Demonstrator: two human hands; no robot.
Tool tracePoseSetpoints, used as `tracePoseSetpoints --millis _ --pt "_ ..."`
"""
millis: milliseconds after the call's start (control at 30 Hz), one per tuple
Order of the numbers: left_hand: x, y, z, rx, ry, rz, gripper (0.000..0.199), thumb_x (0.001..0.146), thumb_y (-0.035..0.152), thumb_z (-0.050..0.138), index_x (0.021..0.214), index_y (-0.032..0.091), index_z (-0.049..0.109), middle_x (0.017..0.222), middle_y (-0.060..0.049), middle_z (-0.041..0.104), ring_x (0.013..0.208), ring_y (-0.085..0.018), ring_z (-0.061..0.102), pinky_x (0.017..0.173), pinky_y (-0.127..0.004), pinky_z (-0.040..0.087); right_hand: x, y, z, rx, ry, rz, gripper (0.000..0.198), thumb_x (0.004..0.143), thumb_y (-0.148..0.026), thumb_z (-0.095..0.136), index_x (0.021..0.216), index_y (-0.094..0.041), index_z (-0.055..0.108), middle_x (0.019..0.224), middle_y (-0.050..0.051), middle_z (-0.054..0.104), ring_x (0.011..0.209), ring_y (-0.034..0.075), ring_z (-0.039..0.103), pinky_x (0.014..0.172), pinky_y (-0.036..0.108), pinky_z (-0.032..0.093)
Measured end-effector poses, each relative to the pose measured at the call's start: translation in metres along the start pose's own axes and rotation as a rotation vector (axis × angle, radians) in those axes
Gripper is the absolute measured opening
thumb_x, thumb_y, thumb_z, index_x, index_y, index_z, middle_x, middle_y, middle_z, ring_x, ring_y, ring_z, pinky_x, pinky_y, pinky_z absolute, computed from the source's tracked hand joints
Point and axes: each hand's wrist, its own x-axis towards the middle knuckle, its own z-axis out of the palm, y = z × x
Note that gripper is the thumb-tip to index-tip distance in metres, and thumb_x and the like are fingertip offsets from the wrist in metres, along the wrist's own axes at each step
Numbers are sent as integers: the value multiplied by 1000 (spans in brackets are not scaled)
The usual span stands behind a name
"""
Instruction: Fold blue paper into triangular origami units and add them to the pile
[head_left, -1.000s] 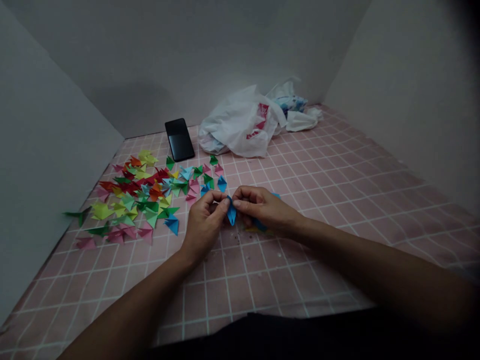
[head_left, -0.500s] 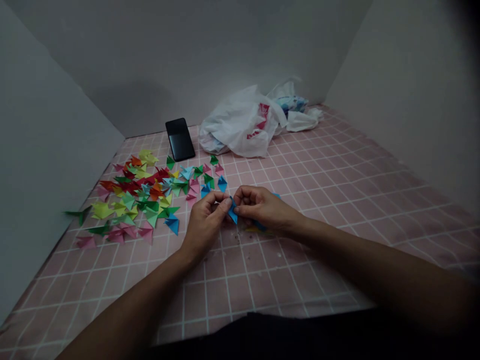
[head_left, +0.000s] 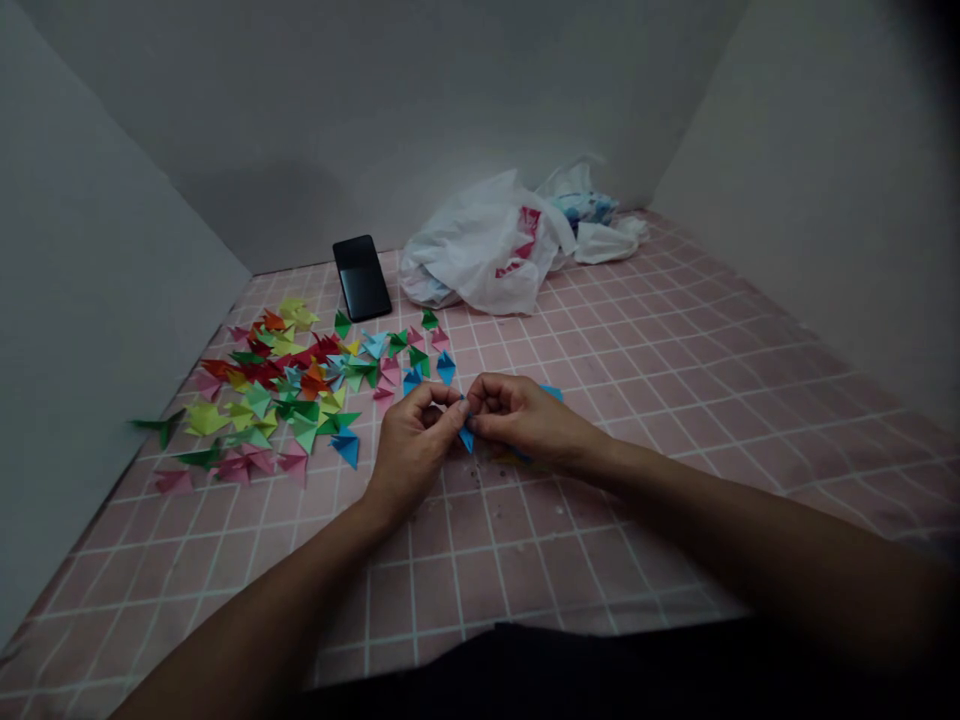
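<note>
Between my two hands is a small folded piece of blue origami paper [head_left: 466,438], its pointed tip hanging downward. My left hand [head_left: 420,430] pinches it from the left with thumb and forefinger. From the other side, my right hand [head_left: 517,415] grips it with thumb and curled fingers. Much of the paper is hidden by the fingertips. Partly behind my right hand lies more blue paper [head_left: 553,392]. Left of my hands spreads a pile of origami cranes [head_left: 296,408] in many colours, with a blue crane [head_left: 346,446] near my left wrist.
A black phone [head_left: 362,278] lies beyond the cranes, near the back wall. To its right sits a crumpled white plastic bag [head_left: 480,245] with red print, beside another bag [head_left: 589,210] with blue in it. A pink checked cloth [head_left: 675,380] covers the surface, with walls around it.
My fingertips have drawn closer together over the blue paper, and less of it shows. The hands have stayed in nearly the same place.
</note>
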Motion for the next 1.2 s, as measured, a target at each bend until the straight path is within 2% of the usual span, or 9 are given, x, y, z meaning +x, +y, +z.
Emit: tracePoseSetpoints --millis 233,433,700,900,1100,1200 --pt "0 3 0 -22 20 -36 21 77 36 74 79 17 64 64 3 61 49 -8 54 46 -19 43 -1 -1 0 -2 -21 -9 13 81 -19 62 77 -21 50 56 -7 50 46 9 43 45 22 31" --pt "-1 8 0 16 82 -8 15 77 31 73 77 19 65 58 5 57 47 -8 50 46 -20 40 -2 -1 -1 -1 -8 -5 13 81 -20 63 78 -21 51 56 -7 49 47 9 45 46 22 32" --pt "-2 6 1 41 57 12 14 77 30 73 72 19 65 62 3 60 53 -10 53 49 -21 42 -2 -2 -1 -14 16 -29 23 75 -34 73 73 -19 55 58 -7 49 49 7 42 46 21 31" --pt "-2 7 0 -14 28 -15 17 77 32 74 74 18 65 62 3 59 53 -9 52 49 -21 41 -6 -7 -1 -62 34 -41 18 76 -31 68 71 -20 54 56 -5 52 49 9 44 46 21 31" --pt "0 6 0 -44 5 3 18 83 36 71 87 19 65 63 4 59 51 -9 53 49 -20 42 -7 -7 -3 -192 158 -140 14 78 -29 63 71 -20 56 58 -4 51 55 11 46 51 23 34" --pt "1 6 0 -37 10 -2 19 80 34 72 87 19 63 65 4 59 51 -10 54 48 -21 44 -6 -6 -3 -224 205 -185 14 79 -30 63 71 -20 56 60 -3 52 57 12 47 53 24 35"
